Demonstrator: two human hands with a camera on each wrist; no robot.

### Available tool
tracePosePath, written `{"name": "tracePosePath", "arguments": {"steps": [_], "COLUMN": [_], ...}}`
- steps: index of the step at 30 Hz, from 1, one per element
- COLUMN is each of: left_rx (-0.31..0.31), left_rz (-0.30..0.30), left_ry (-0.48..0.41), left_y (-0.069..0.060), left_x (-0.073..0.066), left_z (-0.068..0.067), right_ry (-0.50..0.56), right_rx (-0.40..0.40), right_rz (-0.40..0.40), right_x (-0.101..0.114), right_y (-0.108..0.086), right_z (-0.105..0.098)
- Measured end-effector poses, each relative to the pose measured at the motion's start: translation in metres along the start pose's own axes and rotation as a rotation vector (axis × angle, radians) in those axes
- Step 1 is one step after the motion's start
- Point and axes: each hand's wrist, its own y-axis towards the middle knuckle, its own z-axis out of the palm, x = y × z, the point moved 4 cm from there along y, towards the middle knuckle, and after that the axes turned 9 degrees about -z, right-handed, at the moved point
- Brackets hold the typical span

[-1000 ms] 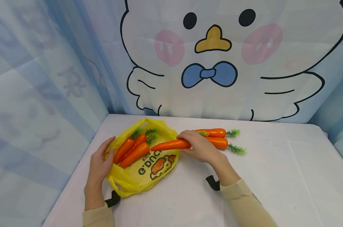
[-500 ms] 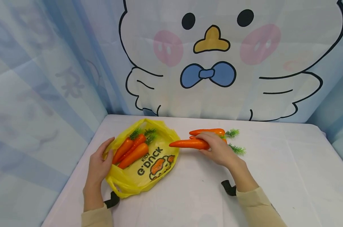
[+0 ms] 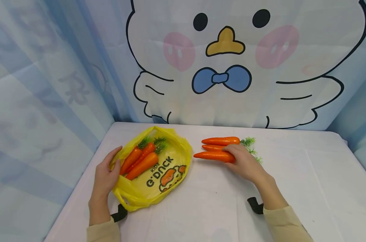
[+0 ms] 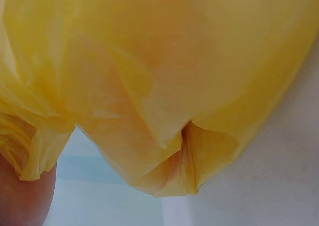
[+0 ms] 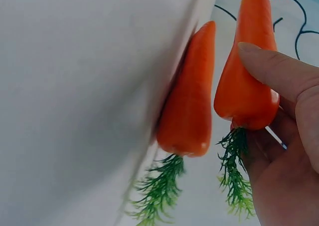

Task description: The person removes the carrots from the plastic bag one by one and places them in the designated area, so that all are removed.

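Note:
A yellow plastic bag (image 3: 140, 193) lies spread on the left, with three orange carrots (image 3: 144, 166) inside. My left hand (image 3: 105, 176) pinches its left rim between thumb and fingers. Yellow plastic (image 4: 199, 61) fills most of the left wrist view. Right of the bag, my right hand (image 3: 246, 164) holds an orange carrot (image 3: 214, 156) by its thick end, tip pointing left. In the right wrist view the thumb lies across this carrot (image 5: 246, 89), green leaves hanging below it. Two more carrots (image 3: 220, 140) lie just behind, one partly covered by the hand.
A white cloth covers the table (image 3: 291, 181), which ends at a back edge against a curtain (image 3: 219, 104) printed with a cartoon figure. Blue curtain (image 3: 49, 134) also hangs on the left side. Black straps (image 3: 255, 205) stick out near both wrists.
My right hand has moved right with its carrot, away from the bag, and now has it in front of the other two. The left hand keeps its hold on the bag.

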Motion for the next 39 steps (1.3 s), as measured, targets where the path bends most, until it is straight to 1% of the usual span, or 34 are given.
{"name": "tracePosePath", "arguments": {"steps": [10, 16, 21, 25, 30, 33, 36, 39], "left_rx": [-0.008, -0.004, -0.001, -0.002, -0.005, -0.003, -0.005, -0.009], "left_rz": [0.033, 0.027, 0.019, 0.029, 0.039, 0.032, 0.025, 0.027], "left_ry": [-0.007, -0.010, -0.011, -0.011, -0.009, -0.006, -0.002, -0.001], "left_y": [0.000, 0.000, -0.001, -0.001, -0.001, -0.001, -0.001, -0.001], "left_x": [-0.001, 0.000, 0.000, 0.000, -0.001, -0.001, -0.001, -0.002], "left_z": [0.000, 0.001, 0.000, 0.000, -0.001, -0.001, -0.001, 0.000], "right_ry": [-0.028, -0.045, -0.060, -0.046, -0.091, -0.115, -0.117, -0.111], "right_rx": [0.009, 0.019, 0.042, 0.060, 0.037, 0.020, 0.012, 0.010], "right_rz": [0.010, 0.019, 0.062, 0.092, 0.045, 0.010, -0.004, 0.004], "right_x": [-0.006, -0.008, -0.009, -0.010, -0.010, -0.010, -0.010, -0.010], "right_y": [-0.008, -0.009, -0.010, -0.010, -0.011, -0.011, -0.011, -0.012], "right_z": [-0.001, 0.002, 0.006, 0.009, 0.007, 0.007, 0.007, 0.006]}}
